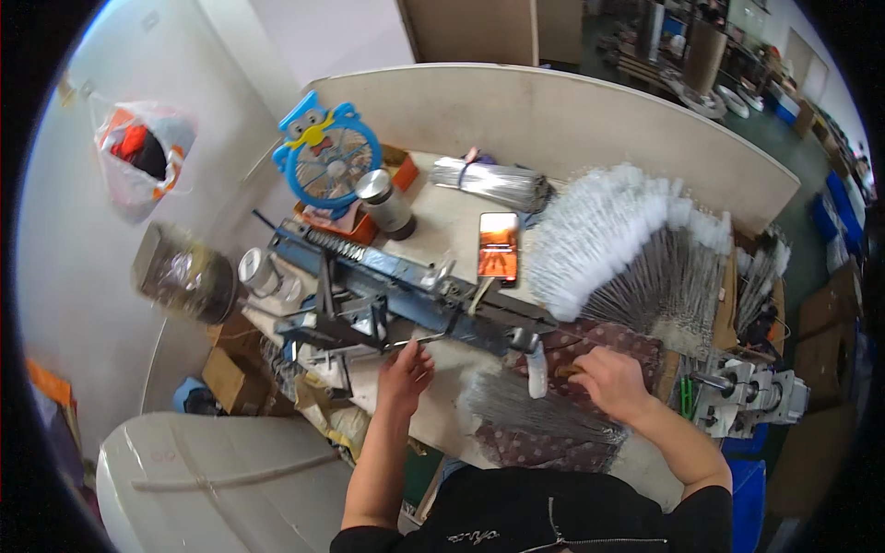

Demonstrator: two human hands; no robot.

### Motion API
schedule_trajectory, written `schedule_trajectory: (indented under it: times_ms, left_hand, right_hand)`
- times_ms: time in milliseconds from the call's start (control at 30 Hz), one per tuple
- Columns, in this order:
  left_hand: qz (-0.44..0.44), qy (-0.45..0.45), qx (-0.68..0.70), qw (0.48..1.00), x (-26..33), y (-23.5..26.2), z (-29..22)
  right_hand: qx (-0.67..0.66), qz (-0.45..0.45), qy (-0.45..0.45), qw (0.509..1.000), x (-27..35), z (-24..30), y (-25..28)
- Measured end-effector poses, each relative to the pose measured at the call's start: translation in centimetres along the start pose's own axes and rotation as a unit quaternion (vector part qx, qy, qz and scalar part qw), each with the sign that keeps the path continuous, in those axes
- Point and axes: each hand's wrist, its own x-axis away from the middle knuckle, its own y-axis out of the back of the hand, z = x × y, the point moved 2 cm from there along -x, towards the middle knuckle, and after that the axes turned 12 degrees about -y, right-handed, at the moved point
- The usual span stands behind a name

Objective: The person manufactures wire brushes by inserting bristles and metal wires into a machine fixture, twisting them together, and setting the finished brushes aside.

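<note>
A long blue metal bench fixture (396,286) lies slantwise across the worktable, with a dark steel lever frame (346,323) at its left part. My left hand (404,373) is at its near edge, fingers curled in at the end of a thin metal rod (419,340). To the right, my right hand (608,380) is closed in a pinch over a dark red dotted cloth (590,343); a small brownish bit shows at its fingertips, too small to name. Between the hands, a white-wrapped handle (537,370) points toward me. Thin metal wires (530,405) lie in a loose pile nearest me.
Many white-bristled wire brushes (608,240) fan out at the right back. A lit phone (499,247), a wire bundle (489,182), a steel flask (385,205) and a blue fan (332,161) stand or lie behind the fixture. A metal device (751,396) sits at the right edge.
</note>
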Motion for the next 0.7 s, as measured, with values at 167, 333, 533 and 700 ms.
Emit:
schedule_trajectory:
  times_ms: [167,333,533,700]
  left_hand:
    - [-0.041,-0.061,0.012,0.997,1.2,-0.9,-0.5]
    - [0.069,-0.252,-0.021,0.965,4.7,-6.0,0.4]
    - [0.309,-0.123,-0.046,0.942,9.7,-19.1,4.2]
    - [0.288,-0.086,-0.019,0.953,9.6,-21.0,6.1]
  right_hand:
    - [-0.056,-0.003,0.023,0.998,1.0,1.5,4.2]
    - [-0.027,-0.093,0.008,0.995,-0.3,0.1,7.7]
    - [-0.126,-0.041,-0.127,0.983,0.6,-1.8,8.4]
    - [-0.186,-0.011,-0.134,0.973,1.6,-3.6,8.2]
